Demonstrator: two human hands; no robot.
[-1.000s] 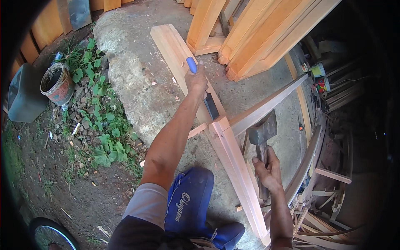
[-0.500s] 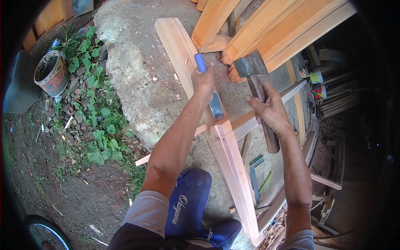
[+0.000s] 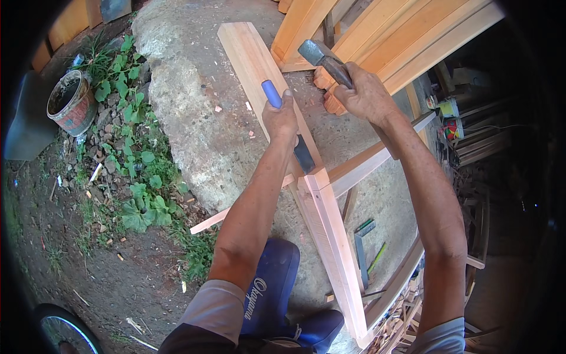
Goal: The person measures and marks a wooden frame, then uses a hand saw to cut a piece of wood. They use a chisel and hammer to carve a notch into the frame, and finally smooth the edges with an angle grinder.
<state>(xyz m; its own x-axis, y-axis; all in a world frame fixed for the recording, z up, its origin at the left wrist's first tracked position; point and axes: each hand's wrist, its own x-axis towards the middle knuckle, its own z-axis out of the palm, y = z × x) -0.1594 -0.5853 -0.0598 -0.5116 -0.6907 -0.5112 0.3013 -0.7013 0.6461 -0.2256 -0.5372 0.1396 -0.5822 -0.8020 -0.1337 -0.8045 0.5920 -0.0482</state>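
A wide chisel [image 3: 304, 156] with a blue handle is gripped in my left hand [image 3: 280, 122]. Its blade points down to the wooden beam [image 3: 335, 236], beside the joint where a crosspiece [image 3: 361, 171] meets it. The handle end sticks out above my thumb, tilted away from me. My right hand [image 3: 367, 93] is closed round the wooden handle of a hammer [image 3: 313, 53], raised to the right of the chisel. The hammer's heavy metal head hangs in the air beyond the chisel handle, apart from it. A pale board [image 3: 242, 44] runs away from me under the left hand.
Stacked orange-brown timbers [image 3: 407, 47] stand at the far right. A try square [image 3: 361, 253] and a green pencil-like stick [image 3: 377, 257] lie on the concrete right of the beam. To the left are a dirty bucket [image 3: 73, 103], leafy plants [image 3: 141, 206] and a wheel [image 3: 68, 330].
My right hand has lifted the hammer up and away, and its head has swung leftward. The chisel's handle has tipped slightly left, with its blade staying near the joint.
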